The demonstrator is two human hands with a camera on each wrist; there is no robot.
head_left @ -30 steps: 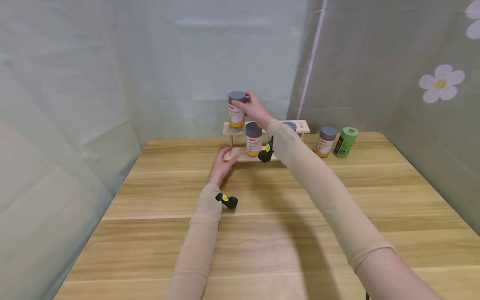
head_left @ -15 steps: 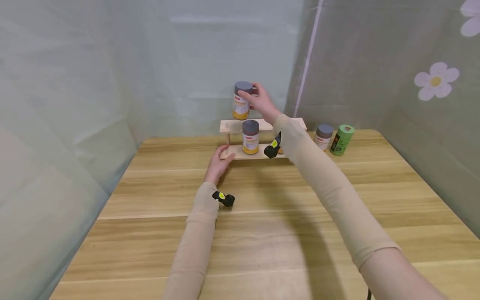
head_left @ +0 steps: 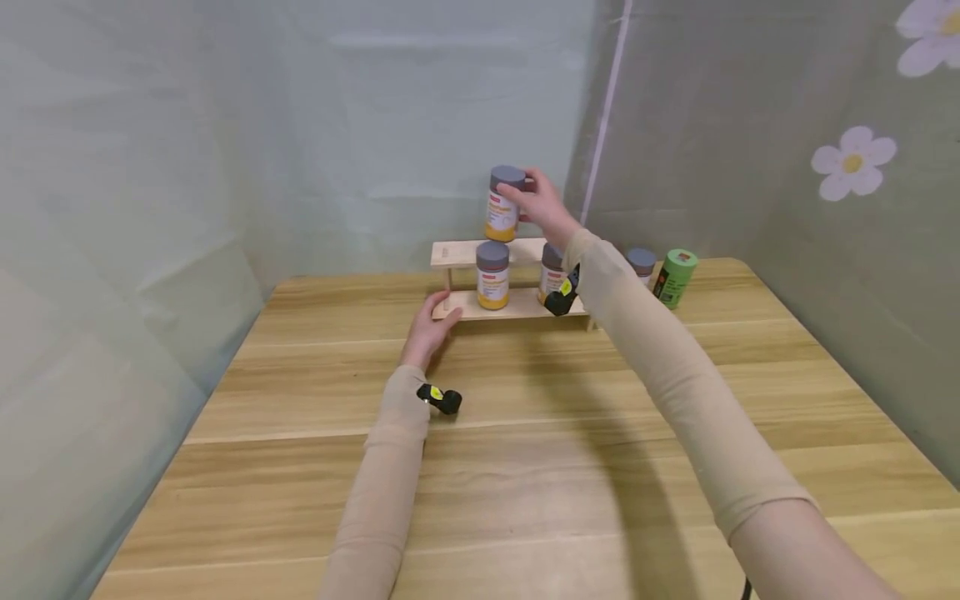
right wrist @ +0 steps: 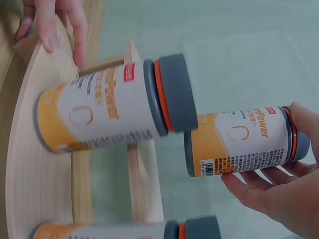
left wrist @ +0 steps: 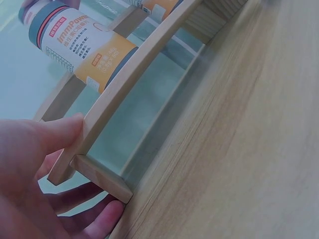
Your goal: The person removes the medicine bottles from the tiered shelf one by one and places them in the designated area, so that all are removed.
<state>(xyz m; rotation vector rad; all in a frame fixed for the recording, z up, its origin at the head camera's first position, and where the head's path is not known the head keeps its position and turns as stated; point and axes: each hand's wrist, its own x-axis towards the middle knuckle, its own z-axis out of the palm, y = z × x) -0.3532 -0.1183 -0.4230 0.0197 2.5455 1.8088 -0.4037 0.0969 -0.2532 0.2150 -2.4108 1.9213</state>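
My right hand (head_left: 542,204) grips a grey-lidded orange-and-white jar (head_left: 504,204) by its upper part, upright at the level of the upper shelf of a two-tier wooden rack (head_left: 457,252). Whether the jar rests on the shelf I cannot tell. The right wrist view shows the held jar (right wrist: 239,147) beside a like jar (right wrist: 114,112) on the lower shelf. My left hand (head_left: 427,327) holds the rack's lower left end, with the thumb (left wrist: 67,127) on the curved front rail (left wrist: 134,74) and the fingers underneath. Two jars (head_left: 492,275) (head_left: 551,273) stand on the lower shelf.
To the right of the rack, another grey-lidded jar (head_left: 641,261) and a green can (head_left: 673,279) stand on the wooden table (head_left: 525,467). Pale curtain walls close off the table at the back and on both sides.
My right hand lifted the jar off the left end of the upper shelf and carried it to the right, toward the shelf's middle. My left hand stayed on the rack's end.
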